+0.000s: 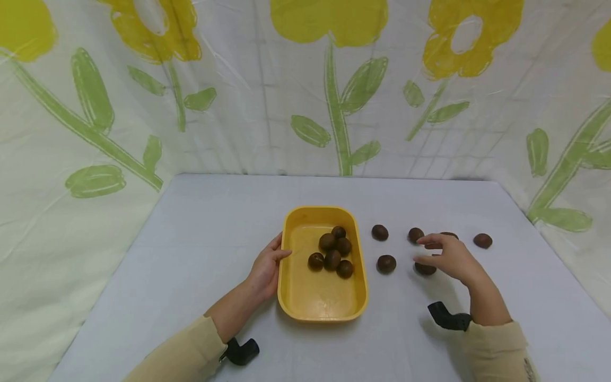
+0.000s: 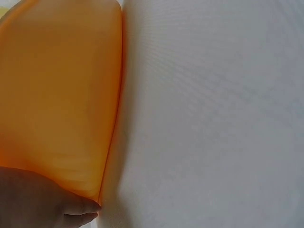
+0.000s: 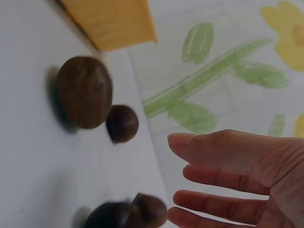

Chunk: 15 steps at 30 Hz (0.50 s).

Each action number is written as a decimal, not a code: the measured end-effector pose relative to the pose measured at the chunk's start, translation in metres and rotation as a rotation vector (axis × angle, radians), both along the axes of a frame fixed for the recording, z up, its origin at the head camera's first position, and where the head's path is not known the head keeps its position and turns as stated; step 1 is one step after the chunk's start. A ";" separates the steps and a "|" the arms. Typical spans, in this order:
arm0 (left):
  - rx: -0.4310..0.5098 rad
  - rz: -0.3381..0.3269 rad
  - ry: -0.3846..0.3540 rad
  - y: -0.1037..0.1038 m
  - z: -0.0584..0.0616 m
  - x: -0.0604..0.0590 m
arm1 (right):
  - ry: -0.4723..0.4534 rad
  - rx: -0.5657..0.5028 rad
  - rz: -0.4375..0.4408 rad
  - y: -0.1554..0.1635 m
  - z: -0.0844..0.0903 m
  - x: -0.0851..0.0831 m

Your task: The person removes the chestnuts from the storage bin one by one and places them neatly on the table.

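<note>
A yellow tray (image 1: 291, 297) stands mid-table with several brown round nuts (image 1: 332, 251) clustered in its far half. My left hand (image 1: 268, 267) holds the tray's left rim, thumb over the edge; the left wrist view shows the tray wall (image 2: 61, 95) filling the left side. More brown nuts lie loose on the table to the tray's right, among them one at the left front (image 1: 386, 263) and one far right (image 1: 482, 240). My right hand (image 1: 422, 251) hovers open over these, fingers spread and empty, just above one nut (image 1: 425, 269). The right wrist view shows open fingers (image 3: 213, 147) near a nut (image 3: 84, 97).
The pale table (image 1: 200, 254) is walled on three sides by a sheet printed with yellow flowers (image 1: 334, 106). Bare surface lies left of the tray and along the front edge. Black wrist mounts (image 1: 446, 317) sit on both forearms.
</note>
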<state>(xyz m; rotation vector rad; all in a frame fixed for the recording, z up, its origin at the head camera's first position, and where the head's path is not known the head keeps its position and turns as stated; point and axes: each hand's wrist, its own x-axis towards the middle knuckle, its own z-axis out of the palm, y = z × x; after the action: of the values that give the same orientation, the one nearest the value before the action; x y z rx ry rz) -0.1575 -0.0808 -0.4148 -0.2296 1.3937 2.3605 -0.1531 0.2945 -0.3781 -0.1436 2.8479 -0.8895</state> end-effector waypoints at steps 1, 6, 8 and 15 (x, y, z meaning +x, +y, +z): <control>-0.002 -0.003 0.004 0.000 0.000 0.000 | 0.000 -0.004 0.002 -0.003 0.003 -0.002; -0.004 -0.004 0.008 0.000 -0.001 0.000 | 0.011 -0.021 0.003 -0.020 0.019 -0.012; -0.003 -0.002 0.006 0.000 0.000 0.000 | 0.018 -0.035 0.010 -0.029 0.025 -0.017; 0.002 -0.006 0.014 0.000 0.000 -0.001 | 0.056 -0.107 0.126 -0.061 0.041 -0.035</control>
<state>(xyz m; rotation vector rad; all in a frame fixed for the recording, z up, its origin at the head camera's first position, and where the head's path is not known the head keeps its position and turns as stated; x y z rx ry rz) -0.1584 -0.0805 -0.4147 -0.2088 1.3959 2.3626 -0.1880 0.2332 -0.3376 -0.3624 2.8047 -1.0260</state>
